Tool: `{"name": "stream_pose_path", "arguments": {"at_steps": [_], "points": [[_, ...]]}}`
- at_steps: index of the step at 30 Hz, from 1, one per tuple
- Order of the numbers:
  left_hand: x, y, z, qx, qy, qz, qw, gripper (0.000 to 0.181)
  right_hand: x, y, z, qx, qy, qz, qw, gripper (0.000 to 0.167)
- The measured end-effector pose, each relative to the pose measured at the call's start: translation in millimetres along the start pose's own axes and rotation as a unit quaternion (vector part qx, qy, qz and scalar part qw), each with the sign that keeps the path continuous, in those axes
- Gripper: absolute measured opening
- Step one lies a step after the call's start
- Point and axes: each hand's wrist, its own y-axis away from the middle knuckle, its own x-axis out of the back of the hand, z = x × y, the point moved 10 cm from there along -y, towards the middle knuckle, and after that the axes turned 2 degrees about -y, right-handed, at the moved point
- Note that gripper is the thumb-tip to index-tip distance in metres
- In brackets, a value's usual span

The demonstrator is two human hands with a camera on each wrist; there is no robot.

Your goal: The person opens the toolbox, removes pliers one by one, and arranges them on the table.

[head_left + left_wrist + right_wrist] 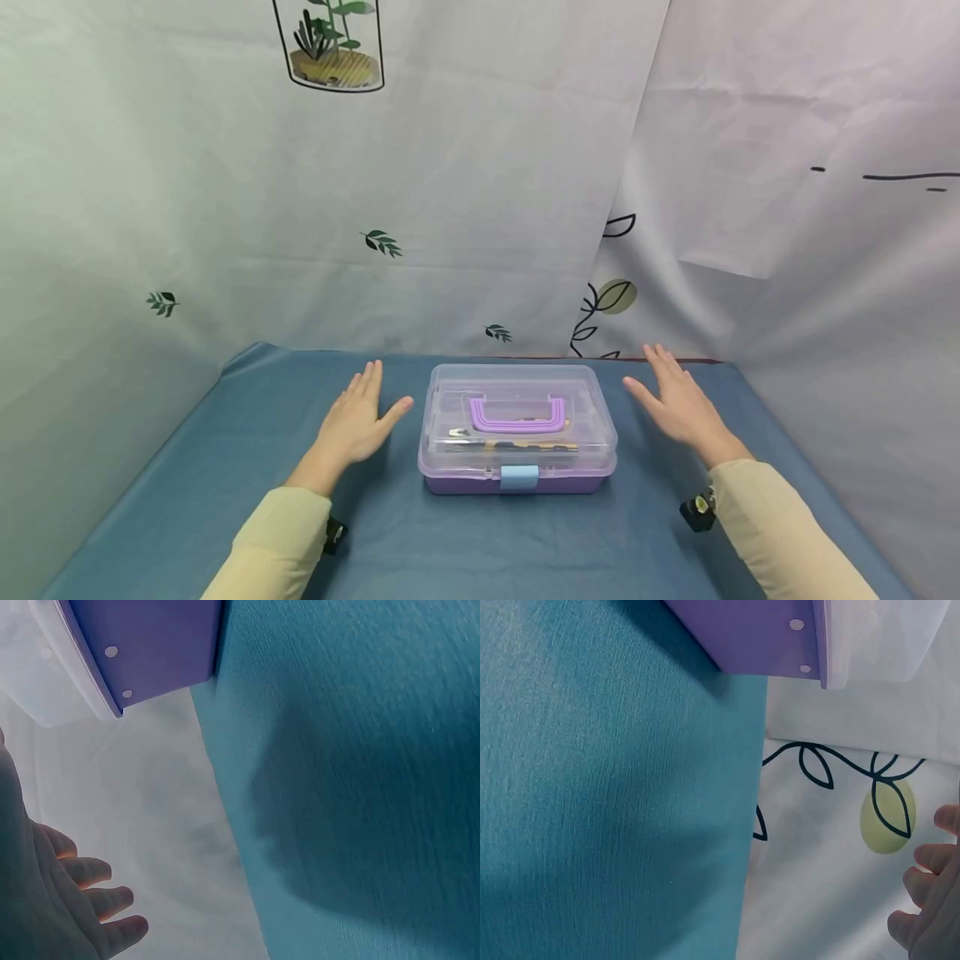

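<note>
Flanking purple box on blue cloth: left hand left of box, right hand right of box, both apart from it, fingers extended, holding nothing. Latch at box's front looks fastened; even pressure on box's base, below lid, likely steadies best.

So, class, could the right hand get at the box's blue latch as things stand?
Probably yes: the right hand holds nothing, the blue latch is on the near side, and nothing visible blocks the way.

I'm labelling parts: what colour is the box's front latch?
The latch is light blue, clearest in the head view.
</note>
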Motion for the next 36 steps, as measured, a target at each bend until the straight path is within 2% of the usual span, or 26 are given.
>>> {"name": "stream_pose_path", "arguments": {"at_steps": [11,24,36], "points": [[-5.0,1.7,3.8,-0.003,0.038,-0.005,0.9993,0.094,-2.8,2.3,1.1,-0.019,-0.024,-0.012,0.9995,0.083],[-10.8,1.5,10.3,0.008,0.109,-0.039,0.9932,0.092,-1.7,5.6,-7.4,-0.018,-0.046,-0.012,0.9987,0.080],[-11.5,1.0,17.2,0.013,0.163,-0.030,0.9862,0.086,-5.0,6.2,-9.3,-0.025,-0.057,-0.018,0.9979,0.082]]}}
